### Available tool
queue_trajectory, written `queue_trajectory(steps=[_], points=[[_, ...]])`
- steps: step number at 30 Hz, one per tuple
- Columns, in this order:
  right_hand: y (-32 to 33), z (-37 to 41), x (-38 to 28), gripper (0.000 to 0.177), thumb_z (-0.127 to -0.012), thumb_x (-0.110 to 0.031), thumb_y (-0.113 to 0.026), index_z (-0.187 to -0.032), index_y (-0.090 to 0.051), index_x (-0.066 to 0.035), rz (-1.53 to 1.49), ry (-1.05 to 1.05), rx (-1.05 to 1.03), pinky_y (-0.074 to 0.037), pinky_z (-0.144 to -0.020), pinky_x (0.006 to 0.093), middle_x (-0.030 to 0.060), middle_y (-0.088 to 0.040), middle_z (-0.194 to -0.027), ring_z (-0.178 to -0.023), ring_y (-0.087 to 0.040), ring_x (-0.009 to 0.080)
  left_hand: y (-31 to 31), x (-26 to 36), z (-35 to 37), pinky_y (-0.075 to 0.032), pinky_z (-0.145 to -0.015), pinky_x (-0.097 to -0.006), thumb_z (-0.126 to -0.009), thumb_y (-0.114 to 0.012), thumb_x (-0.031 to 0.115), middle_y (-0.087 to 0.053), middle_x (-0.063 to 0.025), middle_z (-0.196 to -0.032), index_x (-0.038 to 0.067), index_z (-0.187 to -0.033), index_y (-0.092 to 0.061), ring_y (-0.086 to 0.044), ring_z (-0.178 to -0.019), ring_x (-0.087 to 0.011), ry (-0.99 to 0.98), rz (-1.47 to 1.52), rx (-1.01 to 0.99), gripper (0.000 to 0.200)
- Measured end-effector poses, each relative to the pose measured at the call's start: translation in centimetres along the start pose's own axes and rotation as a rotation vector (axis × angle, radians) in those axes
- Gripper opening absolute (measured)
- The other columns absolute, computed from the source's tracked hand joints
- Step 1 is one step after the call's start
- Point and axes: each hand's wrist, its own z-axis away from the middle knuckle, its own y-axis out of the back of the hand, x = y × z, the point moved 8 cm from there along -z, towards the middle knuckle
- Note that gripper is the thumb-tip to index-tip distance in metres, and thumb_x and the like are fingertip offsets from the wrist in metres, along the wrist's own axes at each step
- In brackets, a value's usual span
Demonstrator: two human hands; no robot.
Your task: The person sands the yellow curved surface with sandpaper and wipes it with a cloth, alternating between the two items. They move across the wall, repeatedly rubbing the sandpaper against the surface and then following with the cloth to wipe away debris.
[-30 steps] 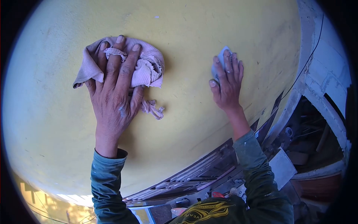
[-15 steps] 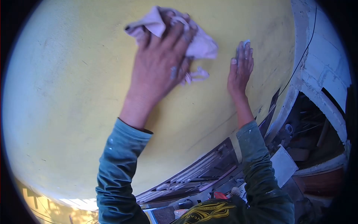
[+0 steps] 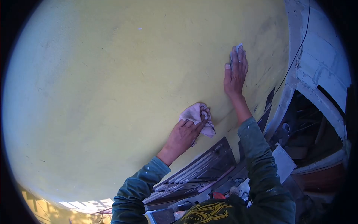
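Observation:
A crumpled pale pink cloth [image 3: 191, 113] lies against the yellow wall [image 3: 112, 93], low and right of the view's middle. My left hand [image 3: 183, 135] is closed on it, its fingers partly hidden in the folds. Further up and to the right, my right hand [image 3: 235, 76] rests on the same wall with its fingers stretched upward. Under those fingers it holds a small pale folded piece [image 3: 239, 46], whose edge shows at the fingertips; its material I cannot make out. Scuffs and short dark marks dot the wall's surface.
A thin black cable [image 3: 302, 43] runs down beside the grey wall edge at right. Below it, a dark opening [image 3: 309, 119] holds clutter. A dark slatted grille [image 3: 194, 168] lies below my left hand, and a pale flat board [image 3: 284, 164] stands near my right sleeve.
My left hand has swept down and to the right along the wall with the cloth, from high up to near the grille. The right hand has stayed almost in place.

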Motion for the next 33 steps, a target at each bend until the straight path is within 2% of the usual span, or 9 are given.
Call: queue_trajectory(steps=[3,9,14,18,22,24,29,30,33], points=[[0.6,-4.9,2.6,0.061,-0.106,-0.042,-0.040,-0.161,-0.034,-0.016,0.026,-0.301,0.117,-0.014,-0.122,0.0614,0.0176,-0.028,-0.167,-0.153,-0.024,0.0421,-1.1,0.1,0.3,-0.043,-0.091,-0.0321,-0.091,-0.060,0.026,-0.055,-0.0020,-0.149,0.012,-0.158,-0.039,-0.056,-0.109,-0.0153,0.049,0.082,-0.128,0.071],[-1.1,3.5,-8.5,0.060,-0.105,-0.044,-0.042,-0.158,-0.040,-0.017,-0.038,0.123,-0.145,-0.012,-0.122,0.0615,0.0174,-0.032,-0.166,-0.154,-0.024,0.0434,-1.3,0.1,0.5,-0.043,-0.090,-0.0315,-0.091,-0.059,0.026,-0.055,-0.0025,-0.148,0.015,-0.158,-0.039,-0.058,-0.106,-0.0143,0.045,0.035,-0.079,0.071],[0.1,6.8,1.2,0.061,-0.105,-0.041,-0.039,-0.160,-0.036,-0.013,-0.003,-0.250,0.011,-0.013,-0.122,0.0617,0.0183,-0.028,-0.167,-0.154,-0.022,0.0441,-0.7,0.1,2.9,-0.043,-0.089,-0.0303,-0.091,-0.056,0.022,-0.065,0.0025,-0.126,0.008,-0.158,-0.038,-0.058,-0.103,-0.0125,0.048,0.075,0.005,0.071],[-0.1,1.3,-1.5,0.062,-0.106,-0.040,-0.038,-0.160,-0.034,-0.012,0.020,-0.406,0.092,-0.013,-0.122,0.0626,0.0184,-0.027,-0.167,-0.154,-0.021,0.0448,-3.1,0.3,6.6,-0.045,-0.086,-0.0311,-0.091,-0.056,0.022,-0.068,0.0026,-0.120,0.014,-0.159,-0.038,-0.061,-0.098,-0.0132,0.153,0.173,-0.098,0.071],[-0.6,7.9,-10.0,0.062,-0.106,-0.040,-0.038,-0.161,-0.033,-0.011,-0.024,-0.013,-0.102,-0.012,-0.122,0.0623,0.0186,-0.027,-0.168,-0.154,-0.021,0.0446,-2.0,0.4,8.5,-0.046,-0.086,-0.0314,-0.091,-0.057,0.020,-0.068,0.0017,-0.123,0.016,-0.159,-0.039,-0.064,-0.094,-0.0135,0.178,0.208,-0.055,0.070],[-1.8,10.8,-10.0,0.062,-0.106,-0.040,-0.038,-0.161,-0.033,-0.011,-0.023,0.125,-0.183,-0.011,-0.122,0.0622,0.0189,-0.027,-0.168,-0.154,-0.021,0.0447,-2.8,-0.1,10.0,-0.046,-0.085,-0.0319,-0.092,-0.057,0.019,-0.067,0.0004,-0.132,0.015,-0.155,-0.046,-0.064,-0.098,-0.0125,0.239,0.228,-0.176,0.065],[-0.2,5.8,-5.3,0.060,-0.106,-0.038,-0.038,-0.160,-0.035,-0.010,-0.071,-0.377,0.093,-0.011,-0.122,0.0626,0.0202,-0.028,-0.167,-0.154,-0.020,0.0459,-1.9,-0.8,15.4,-0.041,-0.105,-0.0431,-0.084,-0.069,0.018,-0.061,-0.0060,-0.143,0.013,-0.143,-0.059,-0.054,-0.130,-0.0248,0.345,0.308,0.072,0.060],[-0.2,4.8,-6.5,0.060,-0.106,-0.038,-0.038,-0.160,-0.035,-0.010,-0.070,-0.374,0.093,-0.011,-0.122,0.0626,0.0202,-0.028,-0.167,-0.154,-0.020,0.0459,-1.1,-1.2,16.2,-0.035,-0.115,-0.0496,-0.080,-0.074,0.018,-0.058,-0.0087,-0.146,0.013,-0.140,-0.062,-0.045,-0.144,-0.0315,0.386,0.392,0.153,0.061],[-1.2,4.9,-13.1,0.058,-0.106,-0.034,-0.036,-0.159,-0.037,-0.010,-0.076,-0.136,-0.032,-0.012,-0.122,0.0633,0.0197,-0.030,-0.166,-0.154,-0.022,0.0457,0.3,-1.4,18.6,-0.032,-0.116,-0.0530,-0.080,-0.075,0.015,-0.060,-0.0128,-0.142,0.007,-0.134,-0.065,-0.050,-0.138,-0.0389,0.513,0.481,0.284,0.055]])
